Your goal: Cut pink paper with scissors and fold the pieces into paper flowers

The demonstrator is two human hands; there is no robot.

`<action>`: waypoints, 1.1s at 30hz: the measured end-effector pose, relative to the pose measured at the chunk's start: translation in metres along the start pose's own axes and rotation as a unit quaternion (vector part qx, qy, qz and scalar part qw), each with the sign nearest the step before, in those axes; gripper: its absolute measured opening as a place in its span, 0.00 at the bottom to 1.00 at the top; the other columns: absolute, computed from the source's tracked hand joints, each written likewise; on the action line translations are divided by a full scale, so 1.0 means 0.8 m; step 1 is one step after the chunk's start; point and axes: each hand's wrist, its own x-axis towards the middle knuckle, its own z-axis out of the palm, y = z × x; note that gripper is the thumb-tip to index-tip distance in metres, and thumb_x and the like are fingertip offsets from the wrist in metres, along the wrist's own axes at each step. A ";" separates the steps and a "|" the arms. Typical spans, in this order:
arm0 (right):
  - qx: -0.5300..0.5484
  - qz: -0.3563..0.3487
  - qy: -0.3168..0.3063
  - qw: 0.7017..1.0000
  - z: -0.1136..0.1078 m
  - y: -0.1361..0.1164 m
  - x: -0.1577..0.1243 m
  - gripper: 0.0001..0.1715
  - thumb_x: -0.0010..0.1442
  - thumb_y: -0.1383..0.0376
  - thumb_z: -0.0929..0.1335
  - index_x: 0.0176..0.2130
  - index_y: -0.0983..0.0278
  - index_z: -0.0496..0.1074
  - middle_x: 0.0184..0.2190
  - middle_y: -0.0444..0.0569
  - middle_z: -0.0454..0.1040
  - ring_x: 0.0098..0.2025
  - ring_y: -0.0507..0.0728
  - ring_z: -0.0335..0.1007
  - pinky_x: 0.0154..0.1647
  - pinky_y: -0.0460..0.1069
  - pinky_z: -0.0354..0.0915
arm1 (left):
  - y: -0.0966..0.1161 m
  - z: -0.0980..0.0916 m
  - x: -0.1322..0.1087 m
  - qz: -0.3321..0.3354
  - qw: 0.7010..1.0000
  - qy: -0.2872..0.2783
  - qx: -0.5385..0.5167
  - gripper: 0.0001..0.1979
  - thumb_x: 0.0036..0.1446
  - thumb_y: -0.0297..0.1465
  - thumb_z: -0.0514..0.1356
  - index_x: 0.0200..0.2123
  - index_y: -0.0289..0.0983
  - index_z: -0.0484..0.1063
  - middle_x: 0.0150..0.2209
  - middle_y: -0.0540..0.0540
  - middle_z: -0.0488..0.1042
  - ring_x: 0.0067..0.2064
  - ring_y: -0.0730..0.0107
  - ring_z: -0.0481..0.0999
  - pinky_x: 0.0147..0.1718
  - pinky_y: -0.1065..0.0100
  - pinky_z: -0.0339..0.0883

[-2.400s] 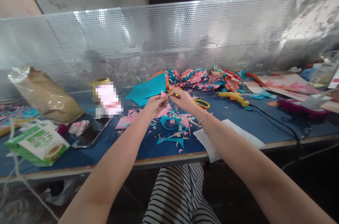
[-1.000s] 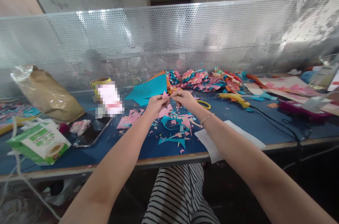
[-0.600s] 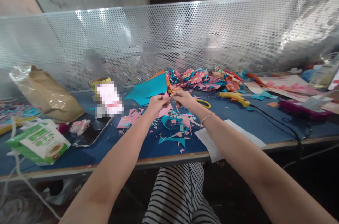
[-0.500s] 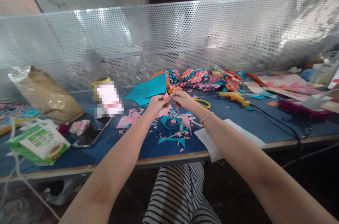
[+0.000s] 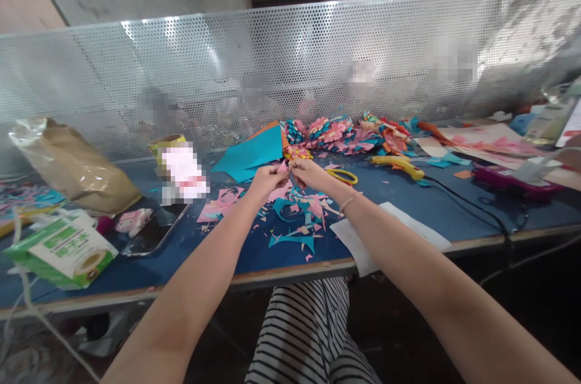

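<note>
While both forearms (image 5: 213, 257) extend forward over the table (image 5: 256, 254) and converge, the left hand (image 5: 267, 182) and the right hand (image 5: 307, 173) meet almost fingertip to fingertip above the scraps (image 5: 315, 207). The left hand is clamped, thumb against fingers, on a small pink piece (image 5: 282, 167). The right hand is bent inward at the fingers, which are drawn together at the piece's right side; whether they grip its edge cannot be told. The narrow end of the piece points upward; its long axis appears near upright, though its lower part is hidden. It lies between the two hands, at the left fingertips. A blue sheet (image 5: 254, 154) lies beyond the left hand; a yellow handle (image 5: 355, 179) lies just beyond the right wrist.
</note>
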 end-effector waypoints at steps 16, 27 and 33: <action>-0.025 0.005 -0.014 1.000 0.003 -0.003 -0.005 0.06 0.54 0.72 0.56 0.28 0.63 0.56 0.13 0.37 0.61 0.13 0.47 0.57 0.14 0.42 0.54 | -0.003 -0.001 0.003 -0.008 1.000 -0.006 0.022 0.08 0.35 0.27 0.65 0.19 0.31 0.69 0.18 0.48 0.68 0.21 0.77 0.67 0.26 0.70 0.61; -0.080 0.010 -0.016 0.997 0.003 -0.016 -0.015 0.08 0.55 0.74 0.55 0.28 0.62 0.54 0.13 0.37 0.58 0.14 0.47 0.54 0.16 0.43 0.52 | -0.004 -0.001 0.003 -0.010 0.998 -0.005 0.056 0.09 0.35 0.28 0.65 0.18 0.32 0.67 0.18 0.48 0.67 0.21 0.77 0.66 0.24 0.72 0.61; -0.123 0.001 -0.036 0.992 0.002 -0.016 -0.015 0.09 0.57 0.74 0.54 0.28 0.62 0.53 0.12 0.37 0.57 0.15 0.48 0.53 0.18 0.43 0.52 | -0.007 -0.003 0.005 -0.012 0.998 -0.016 0.063 0.09 0.34 0.29 0.65 0.19 0.31 0.67 0.16 0.50 0.65 0.20 0.79 0.64 0.22 0.73 0.59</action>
